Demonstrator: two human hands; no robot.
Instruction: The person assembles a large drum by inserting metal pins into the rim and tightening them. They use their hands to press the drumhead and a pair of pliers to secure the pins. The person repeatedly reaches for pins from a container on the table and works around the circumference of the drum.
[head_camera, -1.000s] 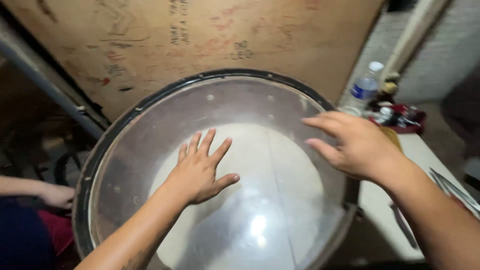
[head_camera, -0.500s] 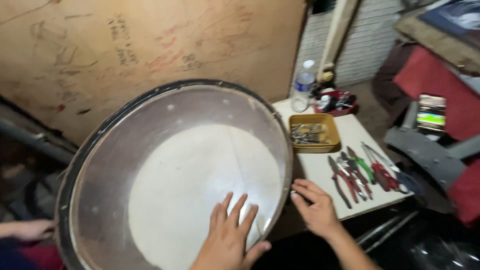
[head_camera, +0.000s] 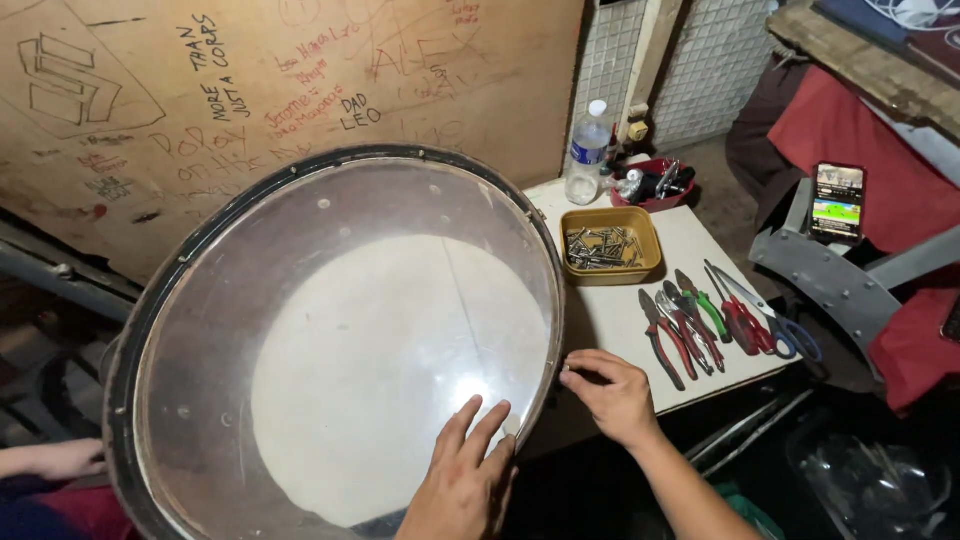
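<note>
A large drum (head_camera: 330, 330) with a clear head and a black hoop lies tilted in front of me, and a pale round patch shows through its skin. My left hand (head_camera: 465, 480) rests flat on the head near the lower right rim, fingers spread. My right hand (head_camera: 612, 392) is just outside the hoop on the right. Its fingertips are pinched together against the rim edge, and anything small between them is hidden.
Right of the drum is a small white table (head_camera: 620, 320) with a yellow tray of bolts (head_camera: 608, 245), a row of pliers and scissors (head_camera: 700, 325), a water bottle (head_camera: 588, 150) and a red bowl (head_camera: 655, 185). Another person's hand (head_camera: 60, 460) is at the lower left. Scribbled plywood stands behind.
Both hands have come down from the middle and upper right of the drumhead to its near right rim. The view has swung right, revealing the table.
</note>
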